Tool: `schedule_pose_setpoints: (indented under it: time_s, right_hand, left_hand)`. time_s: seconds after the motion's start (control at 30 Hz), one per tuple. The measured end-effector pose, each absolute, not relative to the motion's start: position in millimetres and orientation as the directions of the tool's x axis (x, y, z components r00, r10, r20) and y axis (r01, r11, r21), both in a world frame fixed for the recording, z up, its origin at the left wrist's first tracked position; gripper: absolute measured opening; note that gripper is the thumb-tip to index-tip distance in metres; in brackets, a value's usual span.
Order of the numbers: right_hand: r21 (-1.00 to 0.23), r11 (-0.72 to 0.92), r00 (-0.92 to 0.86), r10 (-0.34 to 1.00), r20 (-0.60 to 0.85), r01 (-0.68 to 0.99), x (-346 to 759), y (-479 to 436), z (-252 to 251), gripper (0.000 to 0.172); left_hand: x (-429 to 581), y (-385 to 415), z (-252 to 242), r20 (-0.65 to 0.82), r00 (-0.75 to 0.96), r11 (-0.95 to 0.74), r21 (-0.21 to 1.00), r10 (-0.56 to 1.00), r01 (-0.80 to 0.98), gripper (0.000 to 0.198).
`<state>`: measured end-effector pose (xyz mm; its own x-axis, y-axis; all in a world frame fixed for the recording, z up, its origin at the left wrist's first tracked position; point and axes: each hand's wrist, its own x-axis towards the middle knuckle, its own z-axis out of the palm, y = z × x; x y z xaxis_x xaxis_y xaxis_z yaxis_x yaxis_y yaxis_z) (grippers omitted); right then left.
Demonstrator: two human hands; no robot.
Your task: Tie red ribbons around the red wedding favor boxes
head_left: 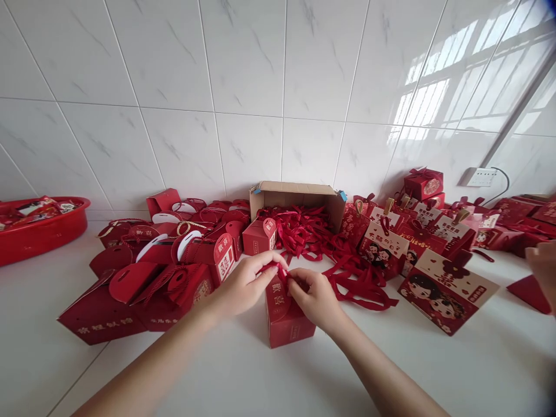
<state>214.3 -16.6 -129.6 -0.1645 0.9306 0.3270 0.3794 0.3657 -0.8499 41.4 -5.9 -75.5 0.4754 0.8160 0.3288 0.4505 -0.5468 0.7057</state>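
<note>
A small red gift box [290,327] with gold lettering stands upright on the white surface between my arms. At its top, my left hand [256,278] pinches a red ribbon [281,271] between thumb and fingers. My right hand [315,295] is closed at the same spot, its fingertips on the ribbon just right of the left hand's. How the ribbon is looped there is partly hidden by my fingers. Just behind, another small red box [259,236] sits beside a pile of loose red ribbons [304,229].
An open cardboard carton [297,188] lies against the tiled wall, ribbons spilling forward. Red gift boxes [174,289] crowd the left; more boxes with cartoon couples [447,289] stand right. A red basin [43,231] is far left. Another person's hand [542,272] shows at the right edge.
</note>
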Motion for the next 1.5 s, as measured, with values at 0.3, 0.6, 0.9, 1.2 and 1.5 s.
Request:
schedule_pose_setpoints:
  time_s: [0.3, 0.6, 0.9, 1.2, 1.5]
  right_hand:
    - [-0.832, 0.375, -0.157, 0.927, 0.341, 0.409, 215.0, -17.1, -128.2, 0.016]
    - [-0.832, 0.386, -0.143, 0.922, 0.359, 0.398, 212.4, -22.1, -131.9, 0.038]
    - [-0.874, 0.363, -0.15, 0.931, 0.332, 0.323, 217.0, -22.3, -136.7, 0.049]
    - [-0.894, 0.402, -0.224, 0.907, 0.358, 0.2, 218.3, -21.4, -140.9, 0.028]
    - [-0.96, 0.272, -0.168, 0.945, 0.28, -0.069, 216.1, -21.8, -149.0, 0.026]
  left_hand:
    - [73.1, 11.1, -65.1, 0.38, 0.563, -0.647, 0.644, 0.734, 0.408, 0.016]
    - [89.7, 27.1, -47.1, 0.33, 0.633, -0.678, 0.583, 0.7, 0.447, 0.014]
    - [67.3, 27.5, -59.3, 0.49, 0.424, -0.617, 0.35, 0.762, 0.705, 0.01]
    - [45.1, -6.1, -100.6, 0.215, 0.386, -0.373, 0.838, 0.897, 0.399, 0.023]
    - [46.5, -13.8, -107.9, 0.273, 0.419, -0.414, 0.862, 0.866, 0.293, 0.012]
